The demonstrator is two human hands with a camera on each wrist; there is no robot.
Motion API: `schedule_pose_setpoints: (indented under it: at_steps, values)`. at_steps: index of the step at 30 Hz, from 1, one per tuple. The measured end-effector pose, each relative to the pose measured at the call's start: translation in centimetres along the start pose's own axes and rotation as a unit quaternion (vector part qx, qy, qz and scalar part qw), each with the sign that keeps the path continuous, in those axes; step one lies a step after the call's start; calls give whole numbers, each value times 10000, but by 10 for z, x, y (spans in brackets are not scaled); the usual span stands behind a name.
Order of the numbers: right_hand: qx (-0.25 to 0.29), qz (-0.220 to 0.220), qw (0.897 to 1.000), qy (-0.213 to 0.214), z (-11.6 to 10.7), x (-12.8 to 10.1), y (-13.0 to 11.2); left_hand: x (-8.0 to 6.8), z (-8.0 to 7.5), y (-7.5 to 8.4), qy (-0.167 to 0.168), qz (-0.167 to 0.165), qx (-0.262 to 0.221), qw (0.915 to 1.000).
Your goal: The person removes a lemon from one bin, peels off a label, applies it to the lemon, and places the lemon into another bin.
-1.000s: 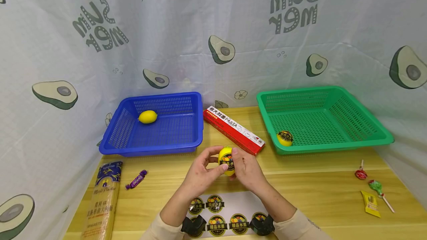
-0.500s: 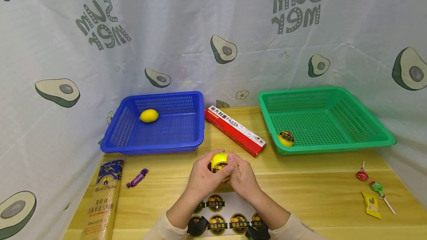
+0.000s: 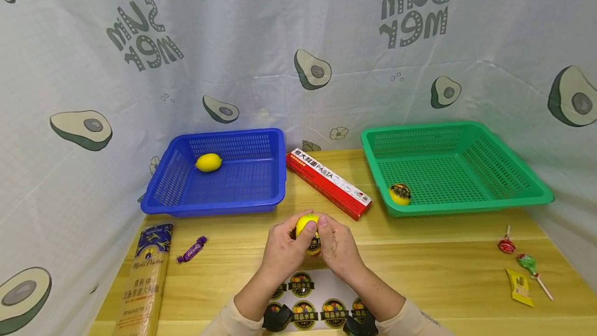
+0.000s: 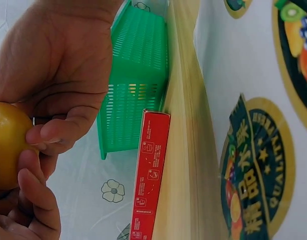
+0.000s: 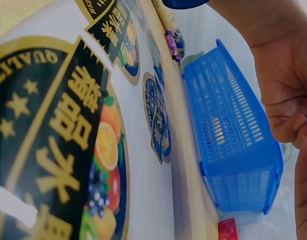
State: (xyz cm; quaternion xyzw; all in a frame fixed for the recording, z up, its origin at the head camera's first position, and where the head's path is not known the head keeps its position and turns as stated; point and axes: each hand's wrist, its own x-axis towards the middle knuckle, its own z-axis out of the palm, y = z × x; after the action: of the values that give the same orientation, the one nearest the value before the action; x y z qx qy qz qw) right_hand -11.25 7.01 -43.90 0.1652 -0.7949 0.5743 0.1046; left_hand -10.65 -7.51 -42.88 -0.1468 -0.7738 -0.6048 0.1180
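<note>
Centrally, above the desk (image 3: pixel 420 263), the left hand (image 3: pixel 283 250) curls round a yellow lemon (image 3: pixel 303 221), and the right hand (image 3: pixel 341 248) grips its other side with bent fingers. To settle the lemon's black label (image 3: pixel 315 247) smoothly, light thumb pressure from the middle outward, with the fruit held steady, should avoid creases.

The left hand (image 3: pixel 283 249) and right hand (image 3: pixel 341 247) now hold the lemon (image 3: pixel 305 220) nearer the sticker sheet (image 3: pixel 328 283) than a second ago; the left thumb (image 3: pixel 306 233) lies farther from that sheet, the lemon's label (image 3: pixel 315 244) closer to it.
</note>
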Motion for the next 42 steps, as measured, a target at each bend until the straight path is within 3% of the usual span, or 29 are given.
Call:
schedule_pose_setpoints:
  at_steps: [5, 11, 14, 18, 21, 25, 27, 29, 31, 32, 37, 42]
  values:
    - [157, 153, 9997, -63, -2, 1, -1, 1, 0, -1, 77, 53, 10, 10000]
    - [647, 451, 9956, -510, -3, 1, -2, 3, -1, 1, 419, -531, -342, 9971]
    - [725, 775, 9914, -760, -5, 2, -4, 4, -3, 1, 400, -808, -279, 9955]
    - [566, 1393, 9836, -999, -11, 8, -6, 6, -11, 1, -118, -1039, -158, 9944]
    - [578, 1717, 9758, -1226, -19, 14, -6, 9, -20, 0, -919, -846, -418, 9913]
    - [784, 1852, 9660, -1624, -33, 23, -5, 12, -28, 1, -1973, -582, -965, 9738]
    - [1192, 1894, 9541, -1989, -39, 26, -4, 12, -28, 3, -2166, -569, -1202, 9672]
    - [1582, 1932, 9403, -2311, -43, 27, -5, 11, -26, 4, -2103, -567, -1381, 9662]
    - [1750, 1888, 9339, -2481, -45, 27, -6, 10, -24, 4, -1918, -516, -1539, 9679]
    - [1707, 1795, 9366, -2476, -46, 26, -7, 9, -22, 4, -1809, -464, -1558, 9700]
    - [449, 1328, 9740, -1778, -42, 22, -14, 8, -18, 2, -1403, -321, -1355, 9803]
    - [-605, 1441, 9817, -1087, -35, 21, -19, 7, -16, 2, -1349, -218, -1129, 9842]
